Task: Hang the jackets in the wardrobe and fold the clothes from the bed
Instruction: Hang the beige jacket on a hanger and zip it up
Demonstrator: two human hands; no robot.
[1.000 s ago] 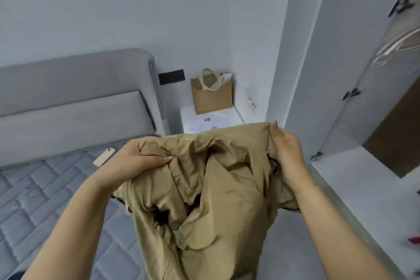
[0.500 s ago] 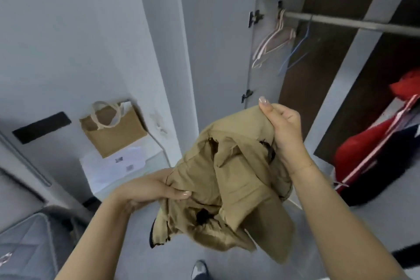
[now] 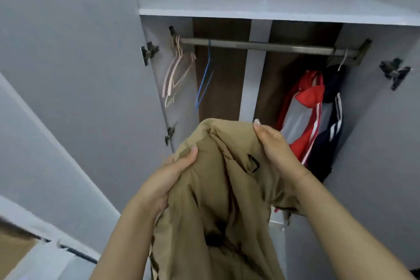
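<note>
I hold a crumpled tan jacket [image 3: 222, 188] in front of the open wardrobe [image 3: 272, 7]. My left hand [image 3: 168, 179] grips its left side, thumb on top of the cloth. My right hand [image 3: 275, 150] grips the right upper edge. The jacket hangs down between my forearms. Above it runs the metal hanging rail [image 3: 261, 46]. Several pink hangers [image 3: 176, 73] and a blue hanger [image 3: 204, 79] hang bare at the rail's left end. A red and grey jacket [image 3: 302, 116] and a dark navy jacket [image 3: 329, 125] with white stripes hang at the right end.
A white shelf [image 3: 272, 5] sits above the rail. The left wardrobe door [image 3: 79, 75] stands open, with hinges [image 3: 148, 51] on its edge; the right door [image 3: 395, 120] is open too. A brown shape [image 3: 13, 248] shows at the bottom left corner.
My view has swung from the bed and bedside table to the wardrobe's inside. Both hands kept hold of the tan jacket and carried it up toward the rail.
</note>
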